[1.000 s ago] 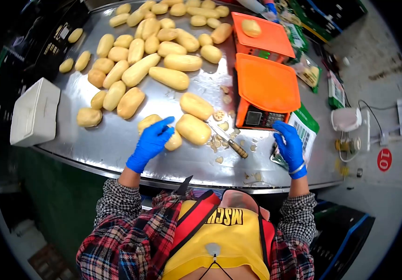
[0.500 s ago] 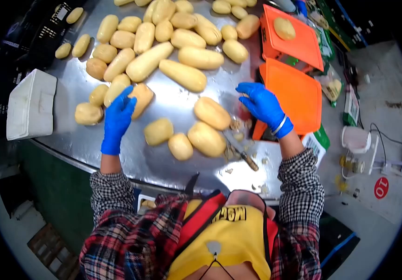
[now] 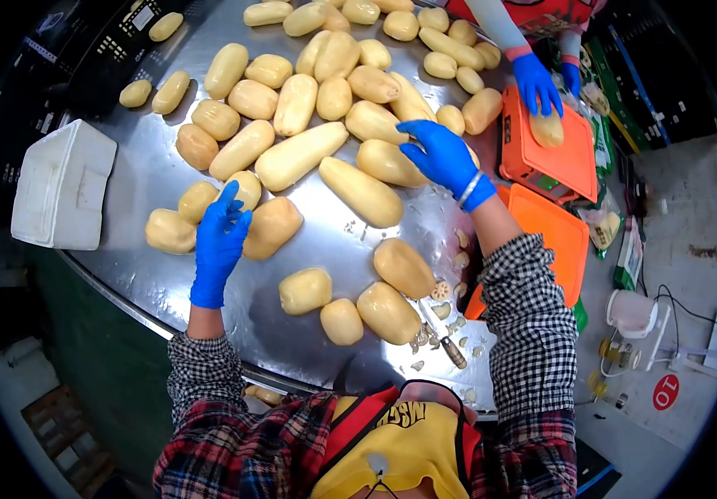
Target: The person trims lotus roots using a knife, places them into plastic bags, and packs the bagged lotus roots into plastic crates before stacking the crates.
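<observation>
Peeled lotus roots lie across the steel table (image 3: 338, 258). My left hand (image 3: 221, 254), in a blue glove, hovers beside a thick lotus root (image 3: 273, 229), its fingers apart and nothing in them. Past its fingertips is another lotus root (image 3: 244, 190). My right hand (image 3: 446, 162), gloved in blue too, reaches over the pile with fingers stretched out, by a lotus root (image 3: 385, 160); whether they touch, I cannot tell. Nearer to me lie three short pieces and a knife (image 3: 446, 337) with a wooden handle, among scraps and a holed slice (image 3: 440, 289).
An orange scale (image 3: 554, 237) stands right of my forearm. Behind it, a co-worker's blue-gloved hand (image 3: 535, 81) is on a lotus root on a second orange scale (image 3: 571, 158). A white foam box (image 3: 63, 187) sits at the left edge, black crates (image 3: 84, 62) behind it.
My right hand has moved from beside the near scale, left and forward over the pile. My left hand stays near the same lotus roots. A co-worker's hands have come into view at the far scale.
</observation>
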The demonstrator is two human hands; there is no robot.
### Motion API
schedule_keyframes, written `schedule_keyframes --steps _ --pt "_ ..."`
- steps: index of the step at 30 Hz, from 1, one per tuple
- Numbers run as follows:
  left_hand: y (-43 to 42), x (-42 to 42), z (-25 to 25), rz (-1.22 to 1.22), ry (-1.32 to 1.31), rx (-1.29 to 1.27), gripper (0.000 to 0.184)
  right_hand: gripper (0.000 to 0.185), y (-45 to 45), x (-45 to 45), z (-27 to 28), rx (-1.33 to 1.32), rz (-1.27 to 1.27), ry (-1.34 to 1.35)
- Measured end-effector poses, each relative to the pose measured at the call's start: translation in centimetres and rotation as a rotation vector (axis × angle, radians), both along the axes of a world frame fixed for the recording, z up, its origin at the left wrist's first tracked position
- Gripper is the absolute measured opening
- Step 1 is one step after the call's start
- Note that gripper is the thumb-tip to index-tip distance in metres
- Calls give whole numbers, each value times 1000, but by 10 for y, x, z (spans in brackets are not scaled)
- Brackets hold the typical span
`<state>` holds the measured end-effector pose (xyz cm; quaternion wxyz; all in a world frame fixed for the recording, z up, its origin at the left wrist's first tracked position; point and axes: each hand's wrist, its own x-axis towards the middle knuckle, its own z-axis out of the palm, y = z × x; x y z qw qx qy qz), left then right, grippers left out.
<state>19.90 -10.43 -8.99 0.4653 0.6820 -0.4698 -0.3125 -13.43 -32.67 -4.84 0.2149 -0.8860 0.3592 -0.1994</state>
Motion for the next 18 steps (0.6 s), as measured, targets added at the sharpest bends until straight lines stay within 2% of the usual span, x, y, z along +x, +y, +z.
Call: schedule_keyframes --steps 4,5,7,9,10,12,16,17,18 --pt "13 -2 -1 9 -49 -7 53 44 -33 69 -20 -51 -1 -121" --pt "18 -3 -4 20 -50 17 54 51 -41 84 -24 -65 15 -62" --pt "27 -6 -7 27 -67 14 56 53 -49 110 -28 -37 -44 81" --pt "35 -5 -19 -46 -344 -12 59 63 -62 131 -34 -51 -56 159" --pt "38 -7 -20 -82 -489 -2 60 63 -66 140 -45 -58 -62 157" --pt "38 -7 -18 -94 -510 40 63 62 -74 154 -65 -81 -115 168" --pt "35 -9 -15 -101 -497 124 67 66 -51 173 -86 -380 -292 381" --pt "35 -10 -16 -97 -516 99 67 65 -49 179 -75 -199 -338 445" --pt "35 -10 -16 -88 -513 99 67 64 -47 178 -63 -193 -304 429"
